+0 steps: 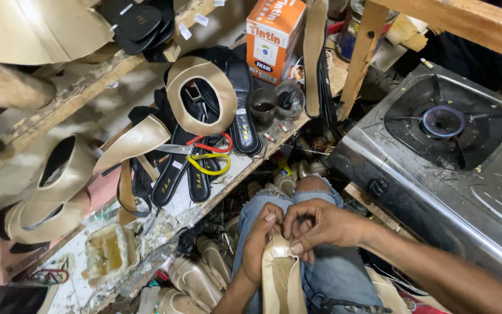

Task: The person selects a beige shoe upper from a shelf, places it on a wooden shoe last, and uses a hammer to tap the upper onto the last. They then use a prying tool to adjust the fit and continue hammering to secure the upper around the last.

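Gripping a beige shoe upper (283, 273), both hands (289, 229), orange-and-white carton (274, 35) upright on bench (245, 166)

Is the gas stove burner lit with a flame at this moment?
No, the burner on the steel gas stove shows only its bare blue-grey ring, with no flame visible.

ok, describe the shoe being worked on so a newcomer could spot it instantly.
Start at the steel gas stove on the right, then drop left to the person's jeans-clad knee. The beige shoe upper rests there, gripped by the left hand and right hand. Similar beige shoes lie on the floor, but only this one is in hand.
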Demonstrator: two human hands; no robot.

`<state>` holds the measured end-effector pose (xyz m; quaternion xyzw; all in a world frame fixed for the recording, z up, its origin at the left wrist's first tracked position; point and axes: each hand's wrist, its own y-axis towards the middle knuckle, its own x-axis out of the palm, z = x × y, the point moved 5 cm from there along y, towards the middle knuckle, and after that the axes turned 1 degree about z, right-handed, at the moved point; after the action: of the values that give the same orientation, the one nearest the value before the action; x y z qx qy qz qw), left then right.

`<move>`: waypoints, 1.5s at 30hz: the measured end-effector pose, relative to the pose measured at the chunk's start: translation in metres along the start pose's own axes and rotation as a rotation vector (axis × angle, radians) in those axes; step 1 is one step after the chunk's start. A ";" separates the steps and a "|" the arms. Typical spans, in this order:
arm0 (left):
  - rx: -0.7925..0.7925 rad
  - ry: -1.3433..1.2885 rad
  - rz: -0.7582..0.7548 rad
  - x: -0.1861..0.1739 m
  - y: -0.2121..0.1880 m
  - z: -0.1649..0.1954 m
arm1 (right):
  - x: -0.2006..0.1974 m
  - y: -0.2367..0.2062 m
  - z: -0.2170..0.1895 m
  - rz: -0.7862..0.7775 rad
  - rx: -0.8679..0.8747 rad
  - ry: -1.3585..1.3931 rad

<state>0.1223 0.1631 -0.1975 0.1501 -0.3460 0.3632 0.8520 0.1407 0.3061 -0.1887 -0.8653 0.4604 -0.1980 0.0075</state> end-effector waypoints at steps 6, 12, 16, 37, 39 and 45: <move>-0.053 -0.048 -0.013 0.007 0.000 0.000 | 0.010 -0.007 -0.019 -0.030 0.105 -0.065; -0.022 -0.043 -0.028 0.008 -0.004 0.005 | 0.019 -0.011 -0.014 0.050 -0.029 -0.028; -0.023 0.020 -0.041 0.007 -0.007 0.004 | 0.013 -0.008 -0.006 0.047 0.080 0.052; -0.039 0.085 0.016 -0.009 0.004 -0.010 | 0.008 -0.038 0.033 0.428 0.189 0.244; -0.031 0.105 0.035 -0.010 0.003 -0.007 | 0.002 -0.031 0.022 0.316 0.249 0.193; -0.010 0.059 0.109 -0.023 0.009 -0.006 | 0.026 -0.015 0.020 0.530 0.069 0.149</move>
<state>0.1072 0.1612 -0.2179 0.1160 -0.3301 0.4117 0.8415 0.1723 0.2905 -0.1953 -0.6969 0.6631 -0.2678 0.0546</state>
